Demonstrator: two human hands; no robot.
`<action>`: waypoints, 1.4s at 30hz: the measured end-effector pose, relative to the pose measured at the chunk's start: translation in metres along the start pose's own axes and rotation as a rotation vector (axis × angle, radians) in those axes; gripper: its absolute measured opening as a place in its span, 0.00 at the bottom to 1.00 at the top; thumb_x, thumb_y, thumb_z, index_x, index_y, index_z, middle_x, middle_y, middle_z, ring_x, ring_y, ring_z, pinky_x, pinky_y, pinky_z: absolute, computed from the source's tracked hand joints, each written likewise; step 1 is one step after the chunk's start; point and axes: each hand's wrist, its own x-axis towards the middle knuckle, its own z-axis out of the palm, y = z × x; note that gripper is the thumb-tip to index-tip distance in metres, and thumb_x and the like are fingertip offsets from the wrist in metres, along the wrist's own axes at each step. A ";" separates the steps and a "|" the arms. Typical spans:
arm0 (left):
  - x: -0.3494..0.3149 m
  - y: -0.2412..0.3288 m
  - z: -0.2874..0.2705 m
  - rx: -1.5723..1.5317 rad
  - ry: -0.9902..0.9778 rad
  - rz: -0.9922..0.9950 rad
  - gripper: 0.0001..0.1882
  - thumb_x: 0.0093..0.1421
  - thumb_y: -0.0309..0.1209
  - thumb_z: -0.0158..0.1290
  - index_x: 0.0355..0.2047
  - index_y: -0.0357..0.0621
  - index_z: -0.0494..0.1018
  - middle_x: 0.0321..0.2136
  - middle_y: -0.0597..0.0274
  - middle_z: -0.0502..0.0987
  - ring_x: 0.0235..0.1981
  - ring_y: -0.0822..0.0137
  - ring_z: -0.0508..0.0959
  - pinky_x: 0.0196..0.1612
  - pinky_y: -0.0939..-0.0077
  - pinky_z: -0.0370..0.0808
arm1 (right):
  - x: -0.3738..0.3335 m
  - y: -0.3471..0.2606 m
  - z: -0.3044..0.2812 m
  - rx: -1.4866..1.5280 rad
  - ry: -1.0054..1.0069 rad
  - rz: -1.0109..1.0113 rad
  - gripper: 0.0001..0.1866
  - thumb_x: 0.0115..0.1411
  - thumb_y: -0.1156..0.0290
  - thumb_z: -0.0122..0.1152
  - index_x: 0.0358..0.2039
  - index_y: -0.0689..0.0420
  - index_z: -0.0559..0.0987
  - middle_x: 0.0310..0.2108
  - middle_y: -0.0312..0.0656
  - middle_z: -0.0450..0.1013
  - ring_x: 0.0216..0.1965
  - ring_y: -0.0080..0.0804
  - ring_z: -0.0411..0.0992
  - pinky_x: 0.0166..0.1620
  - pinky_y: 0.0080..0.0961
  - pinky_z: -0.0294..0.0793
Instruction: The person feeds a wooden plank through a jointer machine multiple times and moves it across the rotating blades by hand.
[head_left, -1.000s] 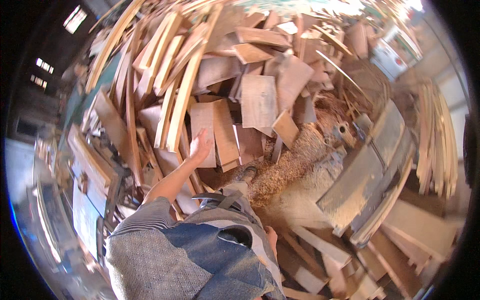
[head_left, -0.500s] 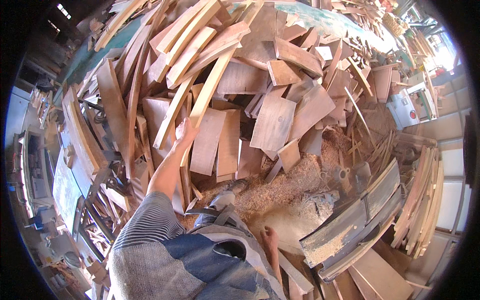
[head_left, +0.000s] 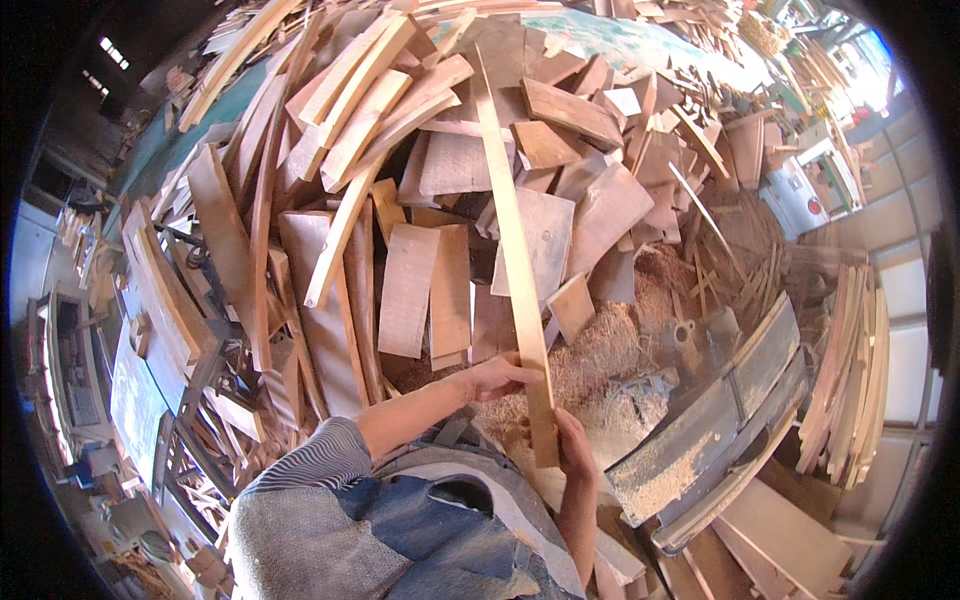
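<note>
A long, narrow, pale wooden strip (head_left: 516,250) stands out in front of me, its near end close to my body and its far end over the wood pile. My left hand (head_left: 503,378) grips its left edge a little above the near end, thumb and fingers closed on it. Lower down, my right hand (head_left: 574,443) is wrapped round the right side of the near end; some of its fingers are hidden behind the wood. Past the strip lies a heap of loose boards, among them a flat board (head_left: 410,290) and a knotted board (head_left: 555,235).
Sawdust and shavings (head_left: 600,345) cover the floor before me. At the right stands a dark metal trough (head_left: 690,450) with sawdust on it, and beyond it a stack of long strips (head_left: 845,380) leans at the wall. A grey machine (head_left: 793,200) stands farther back.
My left hand has drawn the strip out of the pile and brought it rightward and nearer. My right hand, empty and low before, has come up and taken hold of its near end.
</note>
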 end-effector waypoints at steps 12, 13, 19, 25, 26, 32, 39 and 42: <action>0.084 0.097 -0.093 -0.273 0.307 0.278 0.36 0.65 0.67 0.44 0.51 0.47 0.74 0.44 0.63 0.81 0.47 0.63 0.80 0.53 0.62 0.76 | -0.208 0.113 -0.056 -0.319 0.505 0.133 0.22 0.51 0.77 0.73 0.49 0.65 0.81 0.40 0.40 0.80 0.38 0.23 0.76 0.41 0.25 0.77; 0.091 0.104 -0.091 -0.313 0.315 0.252 0.36 0.65 0.68 0.44 0.51 0.48 0.74 0.42 0.64 0.80 0.46 0.62 0.80 0.52 0.60 0.77 | -0.212 0.120 -0.048 -0.258 0.519 0.095 0.24 0.49 0.77 0.74 0.48 0.66 0.81 0.40 0.41 0.80 0.39 0.25 0.77 0.43 0.25 0.77; 0.108 0.089 -0.061 -0.364 0.445 0.230 0.41 0.58 0.77 0.42 0.49 0.55 0.73 0.33 0.59 0.78 0.35 0.56 0.79 0.42 0.53 0.78 | -0.206 0.153 -0.019 -0.445 0.854 -0.079 0.24 0.44 0.78 0.76 0.43 0.65 0.78 0.37 0.40 0.77 0.39 0.27 0.76 0.44 0.25 0.75; 0.115 0.059 -0.006 -0.461 0.056 0.144 0.43 0.53 0.80 0.41 0.38 0.52 0.73 0.28 0.60 0.76 0.30 0.59 0.78 0.34 0.58 0.79 | -0.262 0.181 -0.013 -0.567 0.917 0.010 0.29 0.37 0.72 0.78 0.43 0.60 0.78 0.38 0.44 0.78 0.40 0.37 0.77 0.46 0.34 0.76; 0.119 0.053 0.005 -0.436 -0.015 0.126 0.44 0.52 0.82 0.40 0.37 0.52 0.72 0.28 0.63 0.75 0.30 0.62 0.78 0.36 0.59 0.79 | -0.275 0.209 -0.016 -0.562 0.930 0.029 0.29 0.37 0.72 0.78 0.44 0.60 0.78 0.40 0.45 0.78 0.42 0.40 0.78 0.47 0.36 0.76; 0.136 -0.014 0.081 -0.452 -0.229 -0.111 0.40 0.54 0.78 0.44 0.36 0.51 0.73 0.29 0.67 0.74 0.32 0.65 0.77 0.41 0.61 0.78 | -0.316 0.295 0.038 -0.526 1.034 0.054 0.29 0.42 0.71 0.72 0.49 0.59 0.79 0.40 0.50 0.80 0.44 0.44 0.80 0.47 0.37 0.78; 0.157 -0.159 0.158 0.020 -0.107 -0.277 0.39 0.57 0.78 0.39 0.37 0.55 0.74 0.30 0.65 0.76 0.33 0.65 0.78 0.39 0.61 0.78 | -0.331 0.401 0.122 -0.295 1.272 0.118 0.26 0.44 0.63 0.74 0.45 0.57 0.80 0.35 0.56 0.78 0.41 0.55 0.78 0.45 0.40 0.76; 0.149 -0.225 0.202 0.199 -0.070 -0.370 0.38 0.59 0.77 0.38 0.38 0.56 0.74 0.29 0.67 0.76 0.33 0.66 0.77 0.37 0.60 0.78 | -0.330 0.447 0.151 -0.358 1.386 -0.001 0.26 0.51 0.59 0.73 0.48 0.55 0.80 0.37 0.57 0.78 0.43 0.59 0.77 0.43 0.45 0.75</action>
